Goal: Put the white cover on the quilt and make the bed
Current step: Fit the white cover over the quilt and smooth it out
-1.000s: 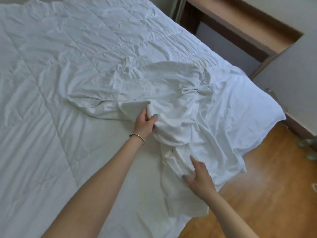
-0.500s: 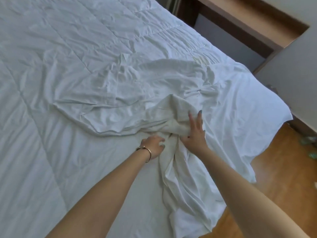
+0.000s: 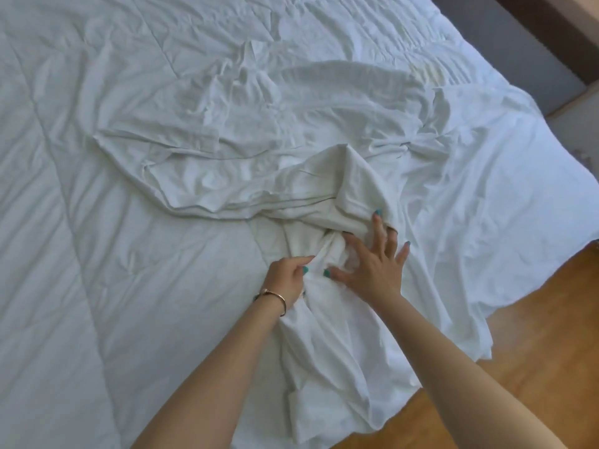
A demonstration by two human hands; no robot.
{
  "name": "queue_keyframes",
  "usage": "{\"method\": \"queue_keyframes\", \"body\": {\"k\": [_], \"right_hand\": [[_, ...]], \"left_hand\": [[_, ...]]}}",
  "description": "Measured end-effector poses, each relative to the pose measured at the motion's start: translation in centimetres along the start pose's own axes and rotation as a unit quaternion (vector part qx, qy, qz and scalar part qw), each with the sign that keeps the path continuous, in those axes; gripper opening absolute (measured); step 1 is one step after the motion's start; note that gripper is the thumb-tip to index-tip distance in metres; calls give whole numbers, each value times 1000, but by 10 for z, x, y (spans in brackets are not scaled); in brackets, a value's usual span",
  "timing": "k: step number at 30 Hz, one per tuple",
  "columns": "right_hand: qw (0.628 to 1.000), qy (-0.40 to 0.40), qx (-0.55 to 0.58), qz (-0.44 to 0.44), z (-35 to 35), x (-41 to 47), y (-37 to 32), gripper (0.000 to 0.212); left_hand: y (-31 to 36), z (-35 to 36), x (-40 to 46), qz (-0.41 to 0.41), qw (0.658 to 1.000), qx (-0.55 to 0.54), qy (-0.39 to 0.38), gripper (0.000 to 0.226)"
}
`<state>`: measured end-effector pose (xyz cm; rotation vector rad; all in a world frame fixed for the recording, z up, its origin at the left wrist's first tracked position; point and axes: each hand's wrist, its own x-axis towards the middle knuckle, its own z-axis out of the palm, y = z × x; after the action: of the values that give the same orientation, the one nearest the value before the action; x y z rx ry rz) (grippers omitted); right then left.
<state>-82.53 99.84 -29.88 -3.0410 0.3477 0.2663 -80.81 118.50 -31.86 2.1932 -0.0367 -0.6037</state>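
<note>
White crumpled cotton cover (image 3: pixel 324 176) bunched on white stitched quilt (image 3: pixel 81 222), near bed corner | my left hand (image 3: pixel 287 277) pinches a cover fold | my right hand (image 3: pixel 372 264) spread flat, fingers (image 3: pixel 377 222) under cover edge

Ahead of the right hand's fingertips (image 3: pixel 377 216) a raised ridge of the bunched white cover (image 3: pixel 343 189) blocks the way. Left of the left hand's fingers (image 3: pixel 301 260) the flat quilt (image 3: pixel 113 254) lies open. Behind both wrists, draped folds crowd the bed's edge above the wooden floor (image 3: pixel 518 335).
</note>
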Motion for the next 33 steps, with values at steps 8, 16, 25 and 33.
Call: {"method": "queue_keyframes", "body": {"k": [8, 16, 25, 33], "right_hand": [[993, -78, -16, 86, 4, -34, -24, 74], [773, -183, 563, 227, -5, -107, -153, 92], [754, -97, 605, 238, -16, -107, -171, 26], [868, -243, 333, -277, -6, -236, -256, 55]], "left_hand": [[-76, -100, -137, -115, 951, -84, 274, 41], [-130, -63, -216, -123, 960, -121, 220, 40], [-125, -95, -220, -87, 975, -164, 125, 31], [-122, -167, -248, -154, 929, -332, 57, 68]]}}
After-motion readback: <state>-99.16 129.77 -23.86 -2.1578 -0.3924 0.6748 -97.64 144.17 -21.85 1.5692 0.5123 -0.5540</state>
